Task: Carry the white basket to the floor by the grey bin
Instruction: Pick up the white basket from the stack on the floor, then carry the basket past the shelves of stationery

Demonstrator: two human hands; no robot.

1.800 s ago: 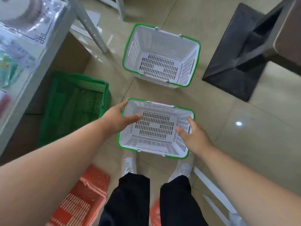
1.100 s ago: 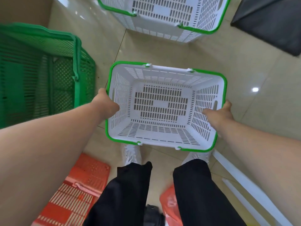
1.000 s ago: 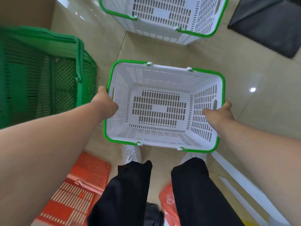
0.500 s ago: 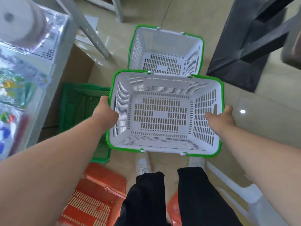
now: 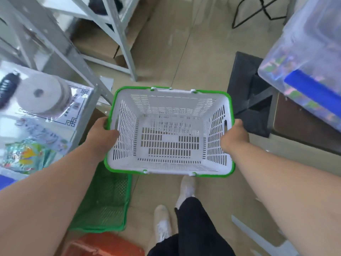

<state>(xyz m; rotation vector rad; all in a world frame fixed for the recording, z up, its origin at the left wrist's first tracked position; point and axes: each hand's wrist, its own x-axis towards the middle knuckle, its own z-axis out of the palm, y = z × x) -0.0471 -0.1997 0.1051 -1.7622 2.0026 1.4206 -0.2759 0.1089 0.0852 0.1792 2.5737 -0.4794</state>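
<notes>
— While you hold the white slotted plastic basket with the green rim [image 5: 169, 133] level in front of you, note how it sits: its long axis runs from nine to three o'clock, with one short end wall in each hand.

— Grip state?

— Your left hand [image 5: 102, 134] is clamped over the rim at nine o'clock, thumb inside the wall. Your right hand [image 5: 233, 138] is clamped on the end at three o'clock. Neither hand is nearer; the load is shared, and the basket is off the floor and empty.

— Where do I go?

— No grey bin is identifiable from here, so I can't give you its bearing. Open beige tiled floor [image 5: 184, 58] runs toward twelve o'clock. The grey metal shelf frame [image 5: 118, 39] crowds ten and eleven o'clock, and the dark table base [image 5: 247, 100] sits just beyond the rim at two o'clock.

— And below?

— A green mesh basket [image 5: 103, 204] lies at seven o'clock under your left forearm; likely a trip hazard if you step that way.
</notes>
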